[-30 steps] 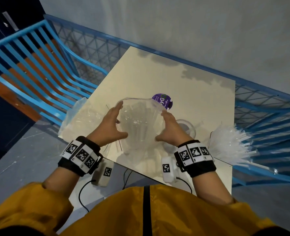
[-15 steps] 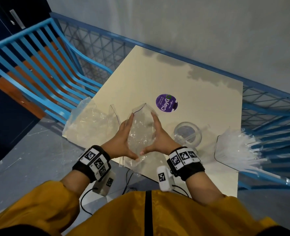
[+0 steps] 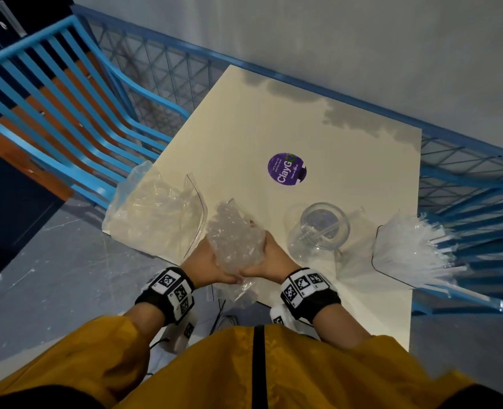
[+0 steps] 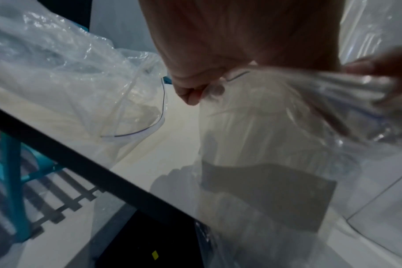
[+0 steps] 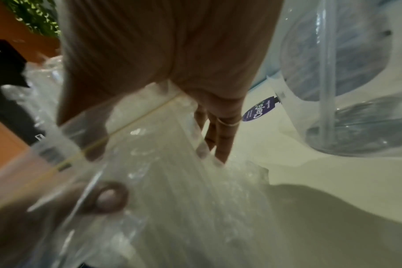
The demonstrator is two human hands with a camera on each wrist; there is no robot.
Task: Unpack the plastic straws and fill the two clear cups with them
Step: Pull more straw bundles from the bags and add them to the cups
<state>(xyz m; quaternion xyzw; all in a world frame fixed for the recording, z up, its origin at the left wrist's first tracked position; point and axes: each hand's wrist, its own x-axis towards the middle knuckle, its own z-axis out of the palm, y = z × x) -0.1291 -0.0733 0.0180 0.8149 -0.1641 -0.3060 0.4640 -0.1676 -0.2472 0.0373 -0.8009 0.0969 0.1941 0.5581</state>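
Observation:
Both hands squeeze a crumpled clear plastic bag (image 3: 232, 240) between them near the table's front edge. My left hand (image 3: 204, 261) grips its left side; in the left wrist view the curled fingers (image 4: 190, 90) pinch the film of the bag (image 4: 276, 127). My right hand (image 3: 274, 261) grips the right side, its fingers (image 5: 220, 137) laid along the bag (image 5: 172, 181). No straws show inside it. A clear cup (image 3: 324, 228) with a straw or two in it stands just right of the hands. A fanned bundle of white straws (image 3: 412, 249) sits at the table's right edge.
A second crumpled clear bag (image 3: 153, 211) lies at the left edge of the cream table (image 3: 244, 128). A purple round sticker (image 3: 287, 170) marks the middle. Blue railings (image 3: 67, 113) and mesh surround the table on the left, back and right.
The bag was held wide between the hands a second ago. The hands have since closed together and drawn toward the front edge, squashing the bag into a wad.

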